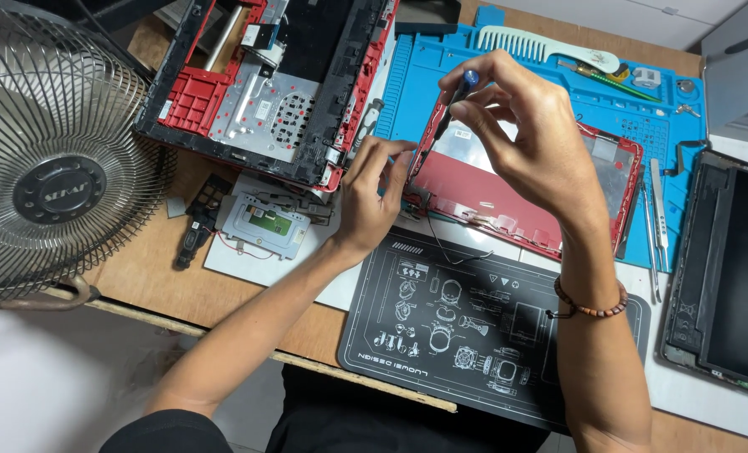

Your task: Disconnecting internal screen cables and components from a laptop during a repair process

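Both arms bare, reaching from the near edge toward the far middle. Left forearm comes in from near left, angled up to the right; left hand [372,197] sits back-up, wrist slightly bent, fingers curled, thumb and fingertips pinched together toward the right. Right forearm runs nearly straight up from near right, with a beaded band on the wrist. Right hand [521,126] is higher and farther than the left, palm facing left, thumb and forefinger pinched at the top, other fingers loosely fanned. Hands close together, not touching.
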